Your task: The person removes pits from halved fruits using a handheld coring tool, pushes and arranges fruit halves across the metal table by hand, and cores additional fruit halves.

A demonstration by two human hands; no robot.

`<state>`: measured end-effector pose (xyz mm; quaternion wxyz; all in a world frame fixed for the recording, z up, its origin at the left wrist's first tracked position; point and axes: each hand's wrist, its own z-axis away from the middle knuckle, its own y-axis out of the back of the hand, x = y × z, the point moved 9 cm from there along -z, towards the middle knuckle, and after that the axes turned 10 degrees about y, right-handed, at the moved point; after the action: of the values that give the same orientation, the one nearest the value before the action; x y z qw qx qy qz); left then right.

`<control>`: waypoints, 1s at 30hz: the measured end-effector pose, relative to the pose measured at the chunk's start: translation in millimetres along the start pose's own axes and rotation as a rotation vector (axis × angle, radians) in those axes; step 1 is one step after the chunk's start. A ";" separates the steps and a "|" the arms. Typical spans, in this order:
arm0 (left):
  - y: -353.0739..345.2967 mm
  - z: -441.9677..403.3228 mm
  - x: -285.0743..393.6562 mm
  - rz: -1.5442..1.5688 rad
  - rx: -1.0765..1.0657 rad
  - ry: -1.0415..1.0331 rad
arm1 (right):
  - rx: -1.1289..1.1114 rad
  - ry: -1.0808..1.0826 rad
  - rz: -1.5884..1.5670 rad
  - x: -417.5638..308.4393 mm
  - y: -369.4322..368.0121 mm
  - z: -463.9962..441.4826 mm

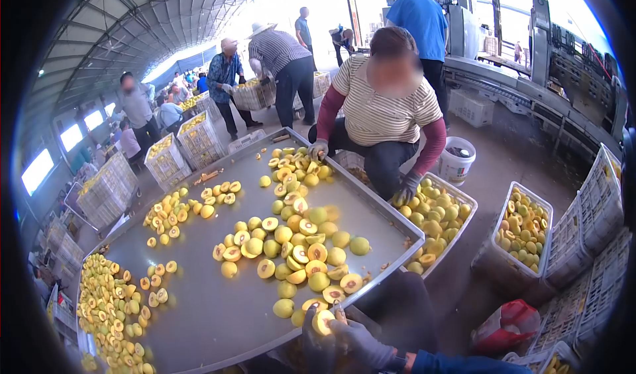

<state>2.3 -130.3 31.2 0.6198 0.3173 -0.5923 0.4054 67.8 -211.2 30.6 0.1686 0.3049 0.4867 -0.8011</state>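
Note:
At the table's near edge, my left hand (pixel 313 337), in a dark glove, is closed around a halved yellow peach (pixel 323 321), its cut face showing. Right beside it, my right hand (pixel 363 343) wears a grey glove and has its fingers closed. A small brownish thing (pixel 340 315) sticks up at its fingertips; its kind is not clear. Just beyond my hands, whole and halved peaches (pixel 317 281) lie in a loose heap on the metal table (pixel 199 294). Many halves show a reddish pit or hollow.
A co-worker (pixel 381 102) crouches across the table, one gloved hand at a crate of peaches (pixel 457 198). More peach halves (pixel 109 308) pile at the left. Another crate (pixel 507 268), a white bucket (pixel 457 162) and a red bag (pixel 507 327) stand right. People handle crates behind.

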 end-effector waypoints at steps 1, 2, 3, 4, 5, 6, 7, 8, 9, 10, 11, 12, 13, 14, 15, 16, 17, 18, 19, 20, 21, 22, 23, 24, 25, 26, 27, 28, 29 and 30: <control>1.4 2.4 -0.1 0.000 0.000 -0.001 | 0.002 -0.044 -0.083 3.3 -8.3 5.1; 2.8 4.2 0.0 0.004 0.001 0.000 | 0.005 -0.085 -0.166 5.3 -15.5 10.3; 4.3 6.0 1.0 0.007 0.002 -0.002 | 0.012 -0.124 -0.251 5.0 -22.9 17.7; 5.3 7.3 1.1 0.009 0.000 -0.001 | -0.002 -0.136 -0.268 -6.8 -34.9 28.8; 7.5 9.0 2.6 0.008 0.003 -0.005 | -0.015 -0.146 -0.287 -23.9 -50.0 42.1; 10.2 8.8 4.8 0.004 0.007 -0.009 | -0.062 -0.168 -0.372 -12.9 -49.3 38.2; 14.0 6.9 7.3 0.004 0.017 -0.016 | -0.109 -0.194 -0.456 -2.0 -48.7 34.9; 20.0 5.7 10.0 -0.002 0.030 -0.024 | -0.155 -0.225 -0.535 8.8 -48.0 32.0; 25.9 4.6 11.8 -0.011 0.043 -0.028 | -0.202 -0.153 -0.317 20.2 -31.6 26.5; 31.8 2.8 13.8 -0.016 0.058 -0.035 | -0.246 -0.078 -0.092 17.7 -22.2 22.5; 38.6 1.7 15.2 -0.026 0.076 -0.039 | -0.195 -0.082 0.185 10.0 -16.7 27.5; 44.4 0.2 16.6 -0.035 0.090 -0.041 | -0.194 -0.049 0.401 10.3 -6.4 24.8; 49.3 -0.3 18.1 -0.040 0.100 -0.042 | -0.220 0.162 0.552 5.9 3.2 15.3; 54.6 -0.7 18.2 -0.050 0.114 -0.041 | -0.240 0.372 0.698 -0.4 11.7 8.9; 60.8 0.2 20.1 -0.062 0.126 -0.042 | -0.204 0.344 0.810 -8.3 19.4 8.5; 66.2 0.4 21.7 -0.077 0.140 -0.049 | -0.167 0.309 0.918 -17.9 28.6 9.4; 70.1 -2.0 23.7 -0.083 0.151 -0.051 | -0.129 0.267 0.836 -35.4 29.9 17.2; 72.1 -2.9 26.3 -0.088 0.156 -0.054 | -0.099 0.230 0.664 -31.6 44.8 13.4; 75.6 -3.6 28.3 -0.092 0.165 -0.058 | -0.040 0.274 0.613 -37.6 55.6 11.6; 77.1 -4.9 29.2 -0.093 0.170 -0.055 | 0.018 0.317 0.562 -48.8 60.0 13.6; 77.7 -5.1 31.1 -0.098 0.174 -0.062 | 0.049 0.284 0.516 -56.6 64.5 17.4; 76.0 -6.3 32.1 -0.105 0.175 -0.065 | 0.076 0.161 0.568 -52.8 80.1 17.7; 75.6 -6.5 31.1 -0.107 0.178 -0.063 | 0.088 0.218 0.492 -53.9 93.9 12.0; 74.2 -6.8 30.2 -0.106 0.179 -0.064 | 0.099 0.276 0.418 -55.4 104.2 7.2; 70.6 -9.0 29.6 -0.105 0.178 -0.064 | 0.125 0.279 0.391 -66.0 102.5 10.2; 66.5 -9.4 26.8 -0.105 0.177 -0.062 | 0.153 0.288 0.370 -87.0 94.8 15.5; 62.4 -11.3 25.9 -0.105 0.180 -0.062 | 0.181 0.293 0.346 -107.3 89.9 16.4; 61.2 -11.0 21.9 -0.102 0.186 -0.053 | 0.175 0.340 0.342 -127.6 86.2 10.8; 58.8 -9.9 19.8 -0.105 0.190 -0.051 | 0.169 0.380 0.335 -146.4 82.7 4.4; 56.2 -9.4 16.6 -0.114 0.189 -0.043 | 0.169 0.411 0.323 -163.7 78.9 -0.3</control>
<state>-43.0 -93.6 41.9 0.5964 0.4161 -0.5456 0.4166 236.6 -252.4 83.9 0.1658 0.5479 0.3871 -0.7228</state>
